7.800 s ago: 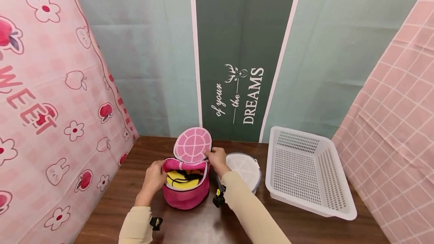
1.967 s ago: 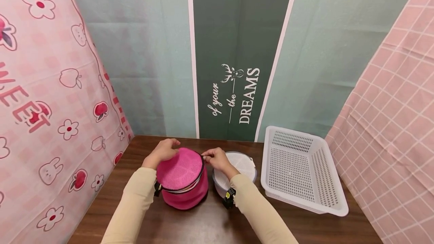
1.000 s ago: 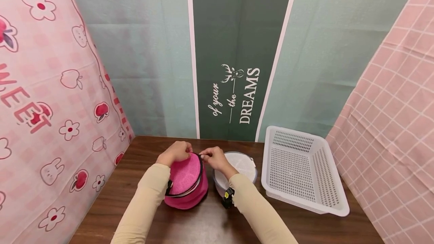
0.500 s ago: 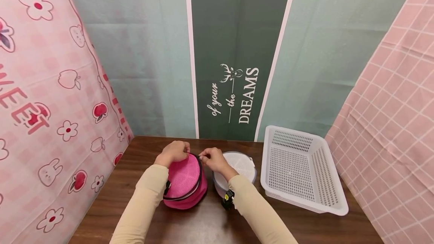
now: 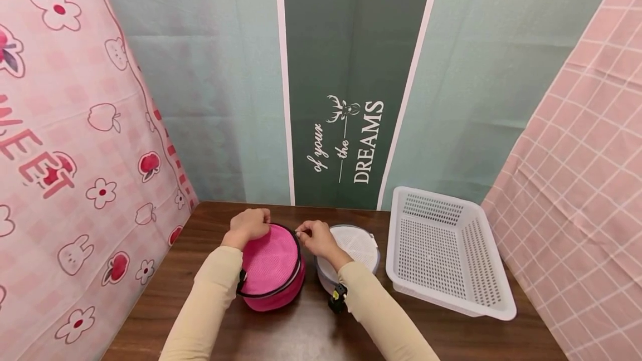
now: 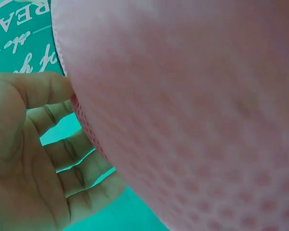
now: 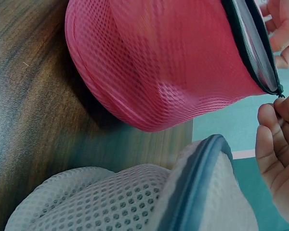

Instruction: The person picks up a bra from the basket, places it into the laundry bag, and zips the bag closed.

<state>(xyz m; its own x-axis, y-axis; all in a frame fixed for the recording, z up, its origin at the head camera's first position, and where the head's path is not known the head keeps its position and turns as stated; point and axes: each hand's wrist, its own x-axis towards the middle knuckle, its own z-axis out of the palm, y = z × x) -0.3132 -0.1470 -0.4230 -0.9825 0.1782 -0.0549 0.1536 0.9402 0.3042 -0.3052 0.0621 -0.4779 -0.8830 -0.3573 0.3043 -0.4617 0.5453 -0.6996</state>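
Observation:
A round pink mesh wash bag [image 5: 271, 261] with a black-edged zip stands on the table, its lid lying over the top. A gap along the zip still shows at its side in the right wrist view. My left hand [image 5: 249, 224] grips the bag's back-left rim; in the left wrist view the thumb of that hand [image 6: 33, 144] lies against the edge with the fingers behind it. My right hand [image 5: 317, 238] pinches the small zip pull [image 7: 280, 91] at the bag's back right. The bag's contents are hidden under the lid.
Just right of the pink bag stands a round white mesh bag [image 5: 357, 245] with grey trim, partly behind my right forearm. A white perforated basket [image 5: 451, 255] sits further right on the brown wooden table [image 5: 301, 333]. Patterned cloths hang behind and at both sides.
Several seconds ago the lid stood raised, showing something yellow with black cords inside; now it covers the bag. Over the last second my left hand has slid left along the rim.

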